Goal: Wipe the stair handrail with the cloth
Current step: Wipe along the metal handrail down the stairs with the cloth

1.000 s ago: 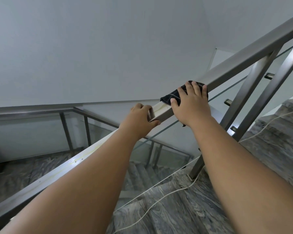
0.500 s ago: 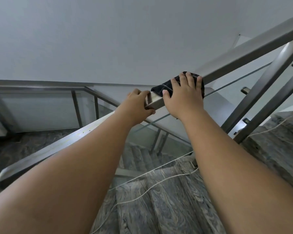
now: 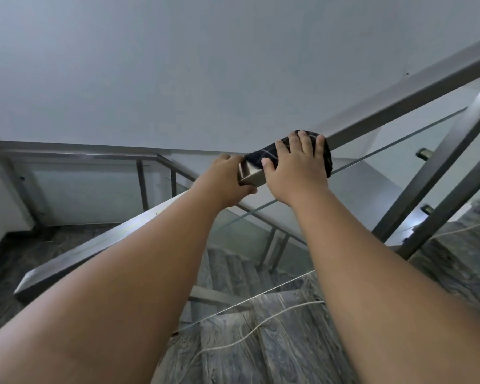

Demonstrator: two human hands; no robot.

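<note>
A square steel handrail [image 3: 416,87] slopes up from lower left to upper right. A dark checked cloth [image 3: 263,155] is draped over it near the middle of the view. My right hand [image 3: 297,169] lies flat on the cloth, fingers spread over the rail's top, pressing the cloth down. Just below it on the rail, my left hand [image 3: 225,184] is wrapped around the bare metal. A short shiny stretch of rail shows between the two hands.
Glass panels [image 3: 385,173] and steel posts [image 3: 438,173] hang under the rail. Grey marble steps [image 3: 275,342] descend below, with a white cord [image 3: 250,332] lying across them. A plain white wall fills the top. A second railing [image 3: 67,153] edges the lower landing at left.
My view has tilted down and shifted, showing more of the landing and steps. Both hands stay on the rail, the right one still pressing the cloth close above the left.
</note>
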